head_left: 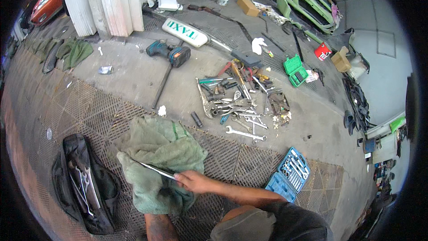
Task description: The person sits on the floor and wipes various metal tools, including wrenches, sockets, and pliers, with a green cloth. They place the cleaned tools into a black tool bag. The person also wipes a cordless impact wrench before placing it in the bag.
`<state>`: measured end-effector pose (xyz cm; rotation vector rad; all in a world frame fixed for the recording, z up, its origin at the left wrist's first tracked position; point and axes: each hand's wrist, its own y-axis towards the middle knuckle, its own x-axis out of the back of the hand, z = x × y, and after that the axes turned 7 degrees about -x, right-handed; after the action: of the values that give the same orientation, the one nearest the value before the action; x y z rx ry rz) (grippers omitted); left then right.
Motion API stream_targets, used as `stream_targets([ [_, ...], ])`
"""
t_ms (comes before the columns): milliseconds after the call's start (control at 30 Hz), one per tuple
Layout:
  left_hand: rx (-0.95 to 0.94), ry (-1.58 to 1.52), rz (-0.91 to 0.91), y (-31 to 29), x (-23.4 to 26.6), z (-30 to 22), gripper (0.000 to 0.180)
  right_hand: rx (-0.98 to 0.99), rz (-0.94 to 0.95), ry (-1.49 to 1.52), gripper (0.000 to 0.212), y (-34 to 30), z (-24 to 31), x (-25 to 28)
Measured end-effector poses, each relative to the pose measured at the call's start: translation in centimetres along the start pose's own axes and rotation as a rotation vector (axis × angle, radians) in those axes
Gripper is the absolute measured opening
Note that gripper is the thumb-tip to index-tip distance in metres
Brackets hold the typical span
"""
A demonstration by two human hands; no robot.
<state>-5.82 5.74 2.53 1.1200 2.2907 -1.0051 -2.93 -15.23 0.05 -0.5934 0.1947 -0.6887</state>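
My right hand [191,181] is closed on one end of a long, slim silver metal tool [156,170], seen nearly edge-on, so its exact kind is unclear. A bunched green towel [156,140] lies around and under the tool. My left forearm [159,228] rises from the lower edge into the towel, which hides the left hand and its fingers. To the left, an unzipped black tool bag [111,185] holds several wrenches [85,183].
Ahead lies a pile of wrenches and pliers [236,105], with a loose wrench [245,134] at its near side. An open blue socket set [281,186] sits right. Beyond are a cordless impact wrench [169,53], a taxi sign [185,32] and a green case [295,71].
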Motion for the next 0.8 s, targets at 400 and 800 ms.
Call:
stream_targets([
  [400, 0.024, -0.143, 0.007, 0.2, 1.6, 0.9, 0.027, 0.195, -0.195, -0.53, 0.046, -1.7, 2.7, -0.2],
  [800, 0.022, -0.376, 0.018, 0.2, 2.9, 4.2, 0.027, -0.04, 0.284, -0.183, 0.044, 0.9, 14.5, -3.3],
])
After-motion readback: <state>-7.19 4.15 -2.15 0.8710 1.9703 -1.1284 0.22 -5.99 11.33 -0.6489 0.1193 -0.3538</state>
